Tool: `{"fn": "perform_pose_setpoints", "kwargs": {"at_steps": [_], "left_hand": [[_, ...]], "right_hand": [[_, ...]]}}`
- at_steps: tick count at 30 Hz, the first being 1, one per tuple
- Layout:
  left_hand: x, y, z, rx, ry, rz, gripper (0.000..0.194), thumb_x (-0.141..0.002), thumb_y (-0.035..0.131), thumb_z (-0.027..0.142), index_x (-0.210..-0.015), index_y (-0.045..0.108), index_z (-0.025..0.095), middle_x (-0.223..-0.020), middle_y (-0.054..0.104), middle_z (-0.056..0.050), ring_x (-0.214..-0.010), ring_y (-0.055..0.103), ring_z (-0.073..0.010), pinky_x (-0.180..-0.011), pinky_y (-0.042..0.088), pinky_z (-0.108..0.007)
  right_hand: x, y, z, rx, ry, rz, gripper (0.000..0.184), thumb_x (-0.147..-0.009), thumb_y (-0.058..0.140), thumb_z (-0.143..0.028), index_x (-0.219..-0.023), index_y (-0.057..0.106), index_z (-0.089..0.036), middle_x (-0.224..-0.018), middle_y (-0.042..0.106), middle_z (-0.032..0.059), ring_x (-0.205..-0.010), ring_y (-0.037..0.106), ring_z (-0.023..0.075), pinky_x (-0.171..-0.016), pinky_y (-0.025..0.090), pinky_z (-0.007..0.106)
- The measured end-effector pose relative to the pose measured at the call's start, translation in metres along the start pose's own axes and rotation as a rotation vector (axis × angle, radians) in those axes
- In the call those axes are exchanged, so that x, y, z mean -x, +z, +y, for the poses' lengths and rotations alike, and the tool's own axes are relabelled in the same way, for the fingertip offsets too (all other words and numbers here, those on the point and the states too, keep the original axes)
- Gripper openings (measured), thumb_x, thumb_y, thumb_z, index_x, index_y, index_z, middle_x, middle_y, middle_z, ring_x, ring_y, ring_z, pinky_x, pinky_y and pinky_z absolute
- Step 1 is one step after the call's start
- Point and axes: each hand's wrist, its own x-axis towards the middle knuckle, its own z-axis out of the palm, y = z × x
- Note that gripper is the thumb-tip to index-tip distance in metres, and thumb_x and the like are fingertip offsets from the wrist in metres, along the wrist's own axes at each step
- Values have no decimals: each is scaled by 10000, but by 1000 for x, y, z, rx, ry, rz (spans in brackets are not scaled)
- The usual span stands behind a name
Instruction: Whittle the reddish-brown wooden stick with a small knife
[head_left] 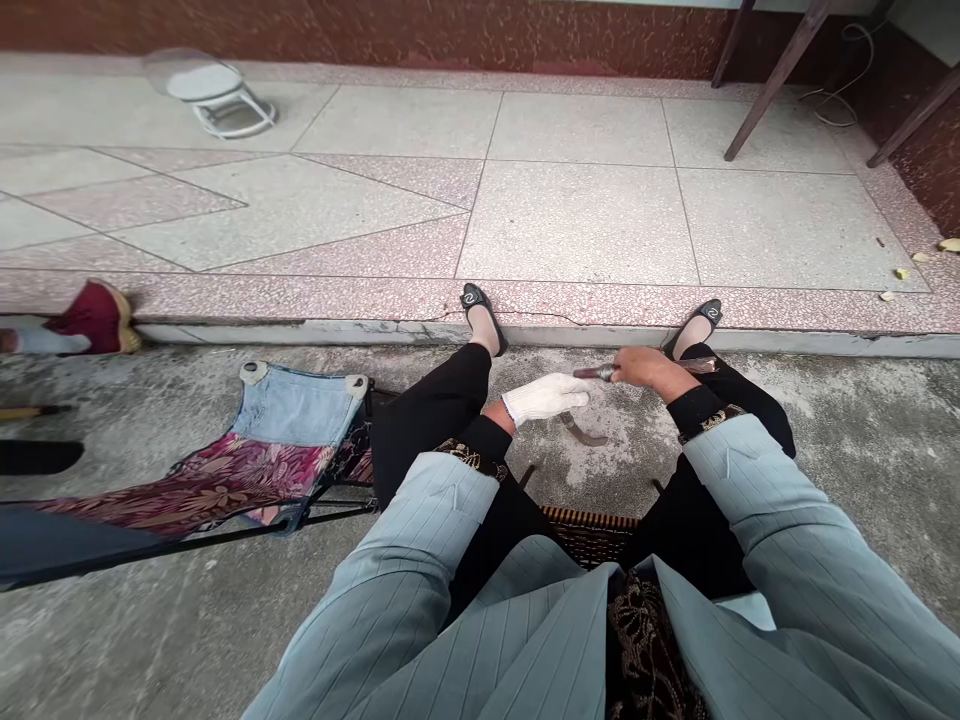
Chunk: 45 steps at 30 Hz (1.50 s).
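I sit low with my legs spread, in black trousers and a pale blue pinstriped jacket. My left hand wears a white knit glove and lies with its fingers fairly flat, pointing right toward a curved dark blade that hangs just below it. My bare right hand is closed round a dark, reddish handle whose end pokes out to the left, close above the gloved fingers. Whether the gloved fingers touch the blade or the handle I cannot tell.
A low folding stool with a denim and floral cloth seat stands at my left on rough concrete. A step edge leads up to a tiled floor. A clear bowl on a white stand sits far left; dark furniture legs far right.
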Motion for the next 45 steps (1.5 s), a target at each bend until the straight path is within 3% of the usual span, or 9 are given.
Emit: {"fn": "perform_pose_setpoints", "kwargs": {"at_steps": [5,11,15,19,22,29,38,41,45], "left_hand": [[1,-6,1,-78,-11,-47,226,-861,584,378,-806,676,178,-753,634,-26,-785,580,-166,-690,384,-236],[0,-6,-4,-118,60,-25,324,-902,512,439,-923,665,154,-832,652,-32,-768,556,-160,-723,398,-248],[-2,-1,-5,-11,63,40,414,-952,424,499,-886,618,138,-751,597,-27,-667,513,-136,-660,393,-250],[-3,1,-2,-11,56,-15,443,-971,398,510,-869,623,142,-686,546,-1,-596,448,-114,-602,356,-240],[-1,0,2,-37,83,-78,429,-961,414,496,-904,653,144,-756,591,-11,-628,463,-111,-616,358,-231],[4,-8,2,-109,65,-63,403,-944,451,474,-871,658,135,-736,575,-4,-671,484,-117,-659,365,-224],[0,-8,-11,-128,97,24,371,-942,458,453,-951,668,146,-862,648,-25,-778,553,-149,-750,408,-242],[-4,-3,-11,-57,50,75,379,-936,457,457,-953,648,131,-828,634,-37,-711,528,-142,-696,411,-250],[-5,1,-6,-12,8,21,425,-960,415,493,-884,629,133,-664,538,1,-605,453,-117,-609,370,-235]], "right_hand": [[3,14,-9,13,-158,-325,294,-755,775,-330,-570,616,-165,-551,565,39,-532,501,133,-538,348,284],[22,-6,-6,-337,-444,-663,290,-771,738,-411,-876,731,-141,-611,597,-26,-535,495,88,-538,373,226],[36,-26,6,-743,-498,-372,367,-762,748,-463,-906,693,-130,-652,590,-40,-537,472,67,-539,370,211],[31,-32,21,-1110,-306,103,314,-794,729,-439,-798,606,-150,-669,571,-12,-540,452,74,-516,341,219],[20,-30,23,-936,-66,255,231,-868,654,-363,-773,597,-160,-666,575,22,-545,461,101,-527,351,250],[13,-22,4,-43,-15,62,183,-876,644,-304,-776,671,-153,-752,636,101,-688,533,178,-625,342,311],[25,-10,-3,-333,-448,-680,281,-771,746,-426,-776,702,-148,-567,563,-28,-521,481,97,-560,364,249],[32,-22,7,-675,-564,-521,353,-797,722,-454,-946,697,-135,-707,617,-21,-564,492,76,-567,384,225],[34,-33,20,-932,-372,-42,214,-889,627,-330,-802,608,-136,-655,557,-23,-543,449,65,-535,343,225]]}}
